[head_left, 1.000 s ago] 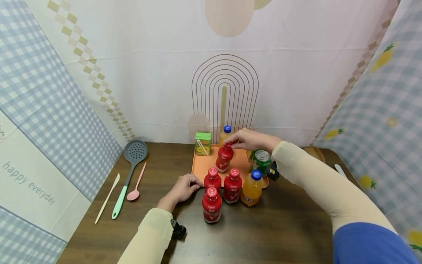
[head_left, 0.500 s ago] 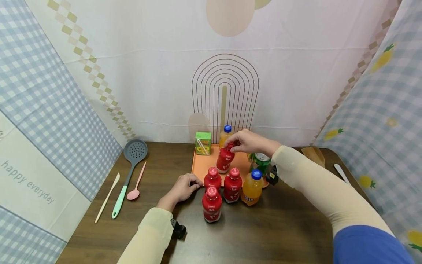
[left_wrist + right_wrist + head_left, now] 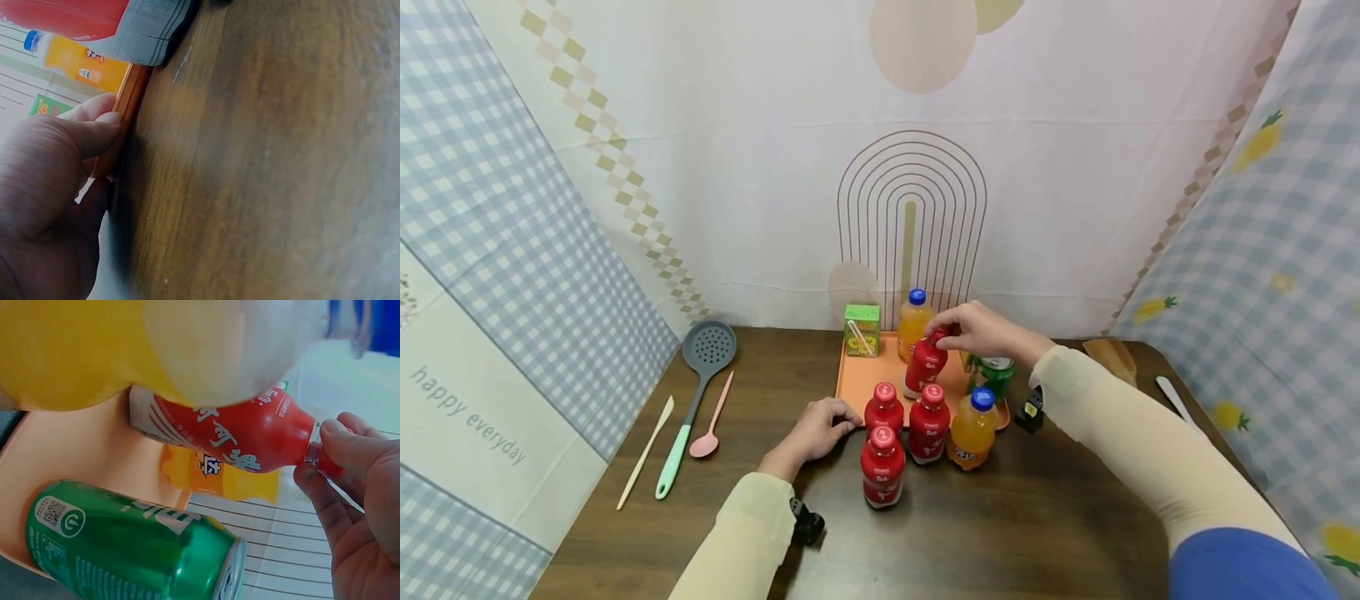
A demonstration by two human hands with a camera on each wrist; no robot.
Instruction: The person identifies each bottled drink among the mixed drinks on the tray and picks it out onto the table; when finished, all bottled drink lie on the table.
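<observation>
My right hand [image 3: 981,329] pinches a red drink bottle [image 3: 926,369] by its neck, just under the cap, over the orange tray [image 3: 859,382]. In the right wrist view the thumb and fingertips close round the neck of that slightly tilted bottle [image 3: 231,434]. My left hand [image 3: 820,427] is at the tray's near left corner; the left wrist view has its thumb and fingers gripping the tray's rim [image 3: 119,134]. On the tray, a green soda can [image 3: 992,379] stands at right and an orange soda bottle [image 3: 913,323] at the back. A green juice carton [image 3: 862,331] occupies the back left corner.
Along the tray's front edge stand several red bottles [image 3: 882,468] and another orange soda bottle [image 3: 972,429]. A slotted turner [image 3: 709,346], a pink spoon [image 3: 703,444] and a pale knife [image 3: 645,454] lie at left. At far right are a wooden utensil [image 3: 1112,358] and a white-handled one [image 3: 1176,398].
My right hand has shifted to the right with the red bottle, uncovering more of the orange soda bottle behind it. The left hand stays at the tray corner.
</observation>
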